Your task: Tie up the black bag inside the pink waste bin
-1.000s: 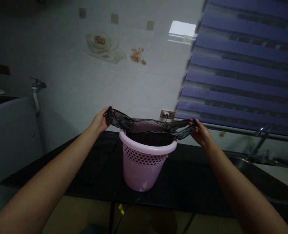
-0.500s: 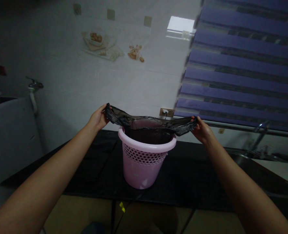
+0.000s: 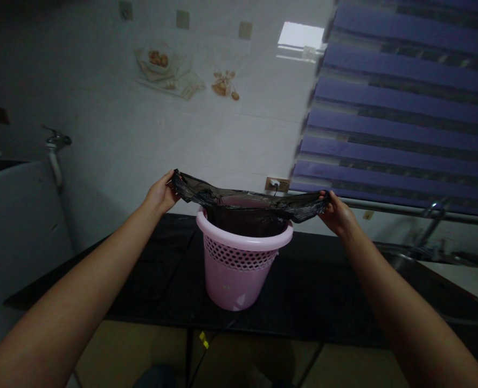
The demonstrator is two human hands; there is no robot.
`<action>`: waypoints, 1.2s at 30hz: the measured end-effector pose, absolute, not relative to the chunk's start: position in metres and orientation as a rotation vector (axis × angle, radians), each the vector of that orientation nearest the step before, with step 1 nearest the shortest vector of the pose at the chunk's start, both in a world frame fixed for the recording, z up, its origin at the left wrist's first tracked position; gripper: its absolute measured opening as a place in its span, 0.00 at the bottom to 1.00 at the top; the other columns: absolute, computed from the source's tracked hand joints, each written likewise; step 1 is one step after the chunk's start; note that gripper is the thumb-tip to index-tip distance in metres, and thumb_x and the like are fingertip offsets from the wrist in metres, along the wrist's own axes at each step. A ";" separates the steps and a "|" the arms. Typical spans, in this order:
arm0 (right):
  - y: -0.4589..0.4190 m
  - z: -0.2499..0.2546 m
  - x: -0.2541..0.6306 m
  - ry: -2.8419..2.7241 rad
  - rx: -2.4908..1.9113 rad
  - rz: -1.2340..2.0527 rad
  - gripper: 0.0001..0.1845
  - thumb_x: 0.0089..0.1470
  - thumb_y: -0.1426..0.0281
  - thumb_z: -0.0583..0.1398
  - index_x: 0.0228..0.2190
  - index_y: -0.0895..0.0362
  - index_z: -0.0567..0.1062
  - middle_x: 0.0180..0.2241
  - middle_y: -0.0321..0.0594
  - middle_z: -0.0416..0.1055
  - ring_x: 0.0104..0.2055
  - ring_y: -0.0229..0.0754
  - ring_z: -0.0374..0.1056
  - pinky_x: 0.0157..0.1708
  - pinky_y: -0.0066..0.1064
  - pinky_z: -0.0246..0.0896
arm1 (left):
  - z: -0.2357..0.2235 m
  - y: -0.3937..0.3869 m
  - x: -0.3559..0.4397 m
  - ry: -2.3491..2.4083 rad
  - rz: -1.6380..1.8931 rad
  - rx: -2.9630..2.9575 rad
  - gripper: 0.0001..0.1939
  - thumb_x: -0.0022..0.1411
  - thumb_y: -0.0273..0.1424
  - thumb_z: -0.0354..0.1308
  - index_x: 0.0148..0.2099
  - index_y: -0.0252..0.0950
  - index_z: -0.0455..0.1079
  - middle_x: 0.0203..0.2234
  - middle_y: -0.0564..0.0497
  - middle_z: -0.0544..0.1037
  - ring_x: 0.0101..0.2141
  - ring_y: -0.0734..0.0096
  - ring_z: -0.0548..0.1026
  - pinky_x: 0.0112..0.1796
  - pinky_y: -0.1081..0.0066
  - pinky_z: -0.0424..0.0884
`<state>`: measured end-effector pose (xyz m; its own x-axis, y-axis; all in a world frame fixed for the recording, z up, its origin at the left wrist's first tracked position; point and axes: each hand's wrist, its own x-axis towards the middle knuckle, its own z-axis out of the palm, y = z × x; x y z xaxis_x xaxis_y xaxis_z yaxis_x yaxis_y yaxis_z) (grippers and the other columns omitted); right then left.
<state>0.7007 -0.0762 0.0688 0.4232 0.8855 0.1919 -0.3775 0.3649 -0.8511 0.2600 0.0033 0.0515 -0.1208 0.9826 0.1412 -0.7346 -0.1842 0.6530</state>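
A pink plastic wastebasket (image 3: pixel 236 283) with a band of holes under its rim stands upright on the black counter. Above its mouth a thin black garbage bag (image 3: pixel 244 215) is stretched wide, its lower part hanging down inside the basket. My left hand (image 3: pixel 163 193) pinches the bag's left upper edge, beyond the basket's left side. On the other side, my right hand (image 3: pixel 338 214) grips the right upper edge, slightly lower in view. The bottom of the bag is hidden within the basket.
The black counter (image 3: pixel 311 291) runs across in front of a tiled wall (image 3: pixel 113 134). A socket with a plug (image 3: pixel 277 184) is behind the basket. At right are a sink faucet (image 3: pixel 428 223) and a striped blind (image 3: pixel 384 113); at left, a wall tap (image 3: pixel 57 141).
The bag's near edge has risen a little and its top looks more taut between both hands. The basket has stayed in place; the view has shifted slightly.
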 end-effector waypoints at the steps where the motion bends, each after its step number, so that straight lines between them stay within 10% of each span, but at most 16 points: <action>1: -0.077 0.070 0.700 -0.717 -0.825 0.919 0.11 0.58 0.67 0.58 0.26 0.56 0.74 0.24 0.34 0.72 0.25 0.31 0.67 0.26 0.21 0.64 | 0.051 0.004 0.259 0.509 1.662 0.656 0.08 0.62 0.29 0.55 0.30 0.33 0.70 0.21 0.52 0.73 0.20 0.76 0.71 0.25 0.77 0.68; 36: -0.077 0.068 0.710 -0.755 -0.831 0.847 0.09 0.58 0.67 0.58 0.27 0.54 0.73 0.29 0.33 0.73 0.30 0.33 0.68 0.35 0.26 0.65 | 0.050 0.006 0.255 0.533 1.740 0.661 0.04 0.58 0.28 0.58 0.31 0.35 0.70 0.24 0.51 0.73 0.23 0.76 0.71 0.27 0.76 0.69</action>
